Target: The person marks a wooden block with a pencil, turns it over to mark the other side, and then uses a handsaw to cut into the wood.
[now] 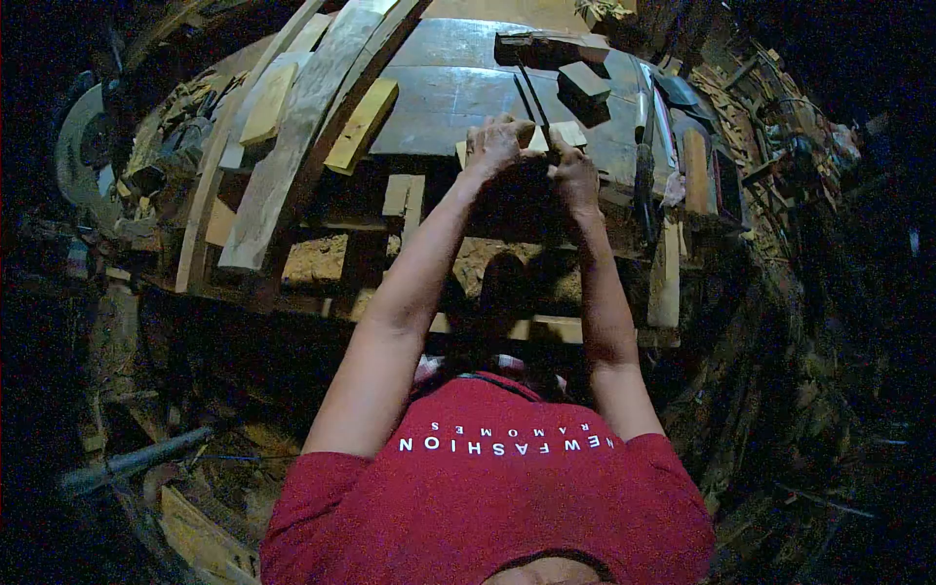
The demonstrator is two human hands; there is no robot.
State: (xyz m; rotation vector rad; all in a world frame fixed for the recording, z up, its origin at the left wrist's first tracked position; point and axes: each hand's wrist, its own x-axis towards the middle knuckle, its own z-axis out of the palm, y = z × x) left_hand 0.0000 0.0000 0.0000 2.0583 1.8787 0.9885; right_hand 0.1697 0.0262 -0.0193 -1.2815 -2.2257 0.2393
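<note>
While both arms reach out over the dark workbench [458, 73], the left hand [495, 144] and right hand [573, 174] meet at its near edge, fingers curled and pressed on a small pale wood piece [546, 139] lying there (exact grip can't be told, too dark). A thin dark rod [532, 97] runs from betw. the hands up to a dark block [583, 82]. Long planks [292, 136] lean at left w/ short pale offcuts [363, 125] on them.
</note>
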